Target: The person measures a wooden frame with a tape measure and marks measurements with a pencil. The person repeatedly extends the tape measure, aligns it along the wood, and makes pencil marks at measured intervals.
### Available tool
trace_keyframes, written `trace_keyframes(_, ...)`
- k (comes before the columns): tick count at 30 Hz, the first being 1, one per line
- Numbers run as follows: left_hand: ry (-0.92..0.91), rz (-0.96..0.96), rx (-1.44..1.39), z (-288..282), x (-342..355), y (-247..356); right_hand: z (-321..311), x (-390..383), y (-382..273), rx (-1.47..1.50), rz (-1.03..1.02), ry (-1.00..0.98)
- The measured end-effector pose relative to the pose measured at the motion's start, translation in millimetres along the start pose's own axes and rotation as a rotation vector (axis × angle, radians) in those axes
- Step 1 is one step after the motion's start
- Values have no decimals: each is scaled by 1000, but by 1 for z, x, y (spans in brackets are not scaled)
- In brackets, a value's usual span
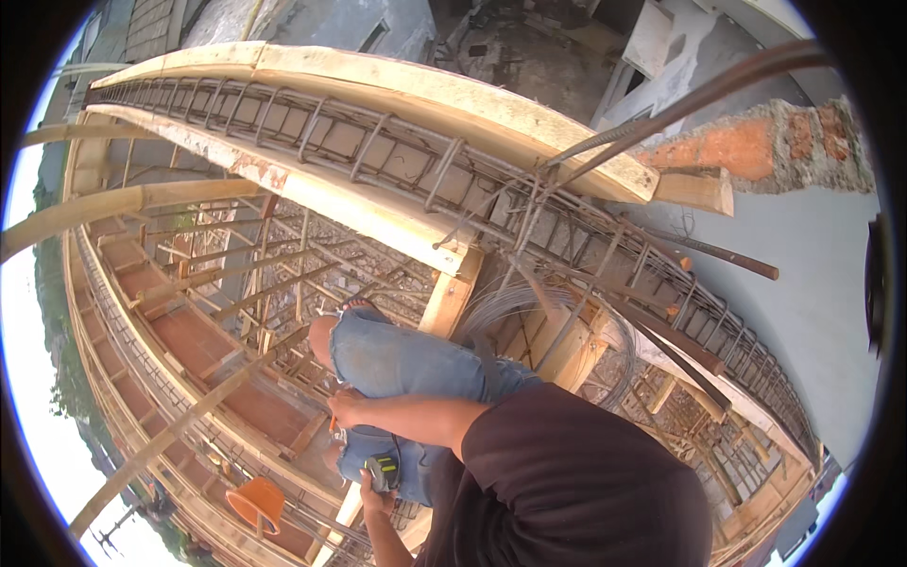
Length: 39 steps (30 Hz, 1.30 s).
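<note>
My right hand [348, 406], with its arm reaching across my lap, has its fingers closed round a slim orange stick [332, 424], possibly a pencil. Lower down, beside my left knee, my left hand [378, 493] grips a tape measure [383, 472] with a dark case and yellow-green markings. No drawn-out blade can be made out. Both hands are close to my legs in torn blue jeans [406, 359]. Beyond my right leg lie a coil of thin wire [515, 307] and a reinforcing-bar cage [359, 156] inside a long timber formwork beam [425, 85].
Bamboo poles [170, 194] cross the left side above open formwork. An orange bucket-like container [255, 503] is at the lower left. Loose steel bars [699, 85] jut out at the upper right near a broken brick wall edge [737, 146]. Open gaps drop between the beams.
</note>
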<state>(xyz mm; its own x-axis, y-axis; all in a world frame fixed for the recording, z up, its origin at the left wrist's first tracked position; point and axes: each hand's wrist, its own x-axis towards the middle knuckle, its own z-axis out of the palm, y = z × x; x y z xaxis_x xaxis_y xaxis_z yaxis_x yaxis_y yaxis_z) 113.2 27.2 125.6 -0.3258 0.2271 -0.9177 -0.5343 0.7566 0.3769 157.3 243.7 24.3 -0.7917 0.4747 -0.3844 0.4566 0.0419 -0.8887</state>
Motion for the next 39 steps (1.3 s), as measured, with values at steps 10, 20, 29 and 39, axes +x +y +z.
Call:
trace_keyframes(10, -86, -39, 159, 14, 3, 11, 2, 12, 46, -185, -231, 11)
trace_keyframes(20, -239, 267, 7, 16, 1, -29, -14, 40, 101, -108, -57, -220)
trace_keyframes(29, -264, 455, -238, 12, 11, -56, -25, 43, 102, -392, -222, -400)
trace_keyframes(39, -305, 467, -171, 10, 6, -48, -29, 50, 111, -501, -459, -327)
